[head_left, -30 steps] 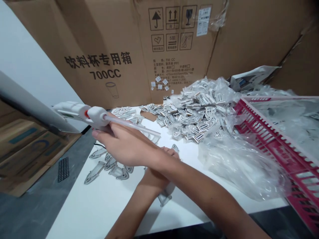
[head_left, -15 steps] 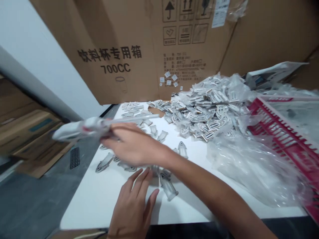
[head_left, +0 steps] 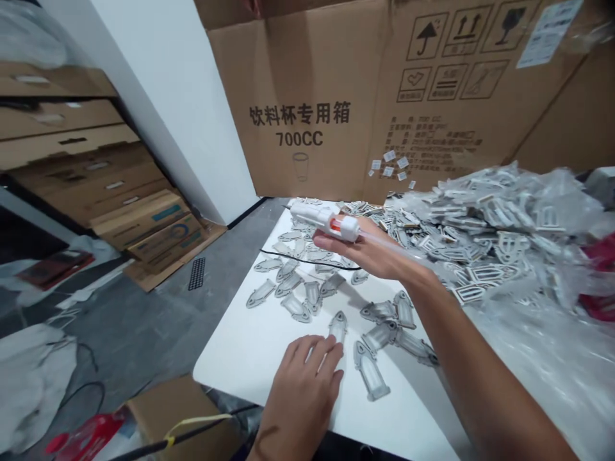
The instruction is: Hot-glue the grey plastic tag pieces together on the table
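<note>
My right hand (head_left: 372, 253) grips a white glue gun (head_left: 323, 219) with an orange trigger, holding it above the white table (head_left: 245, 355), nozzle pointing left. A clear glue stick sticks out behind the gun over my wrist. My left hand (head_left: 302, 390) lies flat on the table near the front edge, fingers stretched out, fingertips touching a small grey boat-shaped piece (head_left: 338, 325). Several more of these grey pieces (head_left: 293, 294) are spread on the table between both hands. A black cord (head_left: 307, 261) runs across the table under the gun.
A big heap of grey-white pieces in clear plastic (head_left: 485, 218) fills the right side. A large cardboard box marked 700CC (head_left: 336, 109) stands behind the table. Flattened cartons (head_left: 120, 205) lean on the left. A small cardboard box (head_left: 182, 410) sits on the floor below the table edge.
The view has swung left and the red basket has almost left the frame. My right hand carried the glue gun toward the back of the table. My left hand stayed flat near the front.
</note>
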`<state>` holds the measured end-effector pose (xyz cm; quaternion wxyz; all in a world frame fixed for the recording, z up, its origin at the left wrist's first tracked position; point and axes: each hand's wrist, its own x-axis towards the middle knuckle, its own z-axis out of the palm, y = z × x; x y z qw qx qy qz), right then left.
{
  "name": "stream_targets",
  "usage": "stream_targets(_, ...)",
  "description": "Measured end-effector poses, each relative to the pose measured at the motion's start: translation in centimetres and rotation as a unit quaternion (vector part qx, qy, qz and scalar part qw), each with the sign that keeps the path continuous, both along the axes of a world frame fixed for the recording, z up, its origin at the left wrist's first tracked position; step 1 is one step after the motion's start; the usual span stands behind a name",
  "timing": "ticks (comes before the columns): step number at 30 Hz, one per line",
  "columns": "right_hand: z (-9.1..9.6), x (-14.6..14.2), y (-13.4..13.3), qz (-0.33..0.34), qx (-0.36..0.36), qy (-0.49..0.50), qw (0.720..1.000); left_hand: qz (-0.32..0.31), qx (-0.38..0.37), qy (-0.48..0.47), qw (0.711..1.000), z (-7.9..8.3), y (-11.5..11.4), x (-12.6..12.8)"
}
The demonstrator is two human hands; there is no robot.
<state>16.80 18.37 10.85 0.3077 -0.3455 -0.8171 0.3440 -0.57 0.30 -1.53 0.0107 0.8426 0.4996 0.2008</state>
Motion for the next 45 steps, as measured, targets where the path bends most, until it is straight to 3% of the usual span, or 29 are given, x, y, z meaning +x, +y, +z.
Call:
stream_targets(3,-0.2,-0.4,-0.2,0.031,0.009,-0.034,0.999,0.025,0.027,-0.026,0.999,-0.1,-1.3,-1.9)
stream_targets(7,-0.8,-1.5,-0.7,0.09,-0.052,-0.087,0.991,0.085,0.061,-0.014,0.994,0.0,-2.6,-4.5)
stream_targets(13,-2.2,-3.3,-1.8,0.086,-0.113,-0.258,0.956,0.162,-0.009,0.001,0.987,0.1,-2.6,-6.7)
stream_targets(18,-3.1,-4.8,-2.7,0.106,-0.101,-0.315,0.938,0.155,-0.037,-0.025,0.987,0.2,-2.5,-7.2)
stream_targets(31,-3.4,-5.8,-3.8,0.167,-0.05,-0.305,0.936,0.148,-0.019,-0.034,0.988,-0.3,-2.7,-7.0)
stream_targets(45,-3.5,-6.2,-5.0,0.161,-0.034,-0.334,0.928,0.139,-0.024,-0.021,0.99,-0.2,-2.6,-7.0)
